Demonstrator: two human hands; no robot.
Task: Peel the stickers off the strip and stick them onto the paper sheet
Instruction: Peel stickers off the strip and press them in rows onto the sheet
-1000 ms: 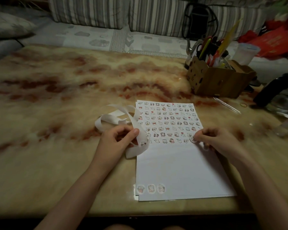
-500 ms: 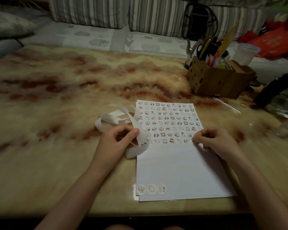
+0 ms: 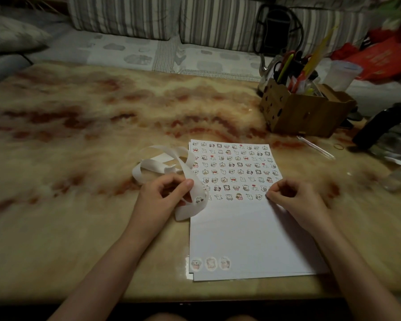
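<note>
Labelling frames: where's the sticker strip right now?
In the head view, the sticker strip is pinched in the left hand, curling over the table at the paper sheet's left edge.

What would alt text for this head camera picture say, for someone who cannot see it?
A person's right hand presses a small sticker onto a white paper sheet whose upper half is filled with rows of stickers, while the left hand holds a curling white backing strip. The sheet lies on a marbled table, with a box of pens behind.
</note>
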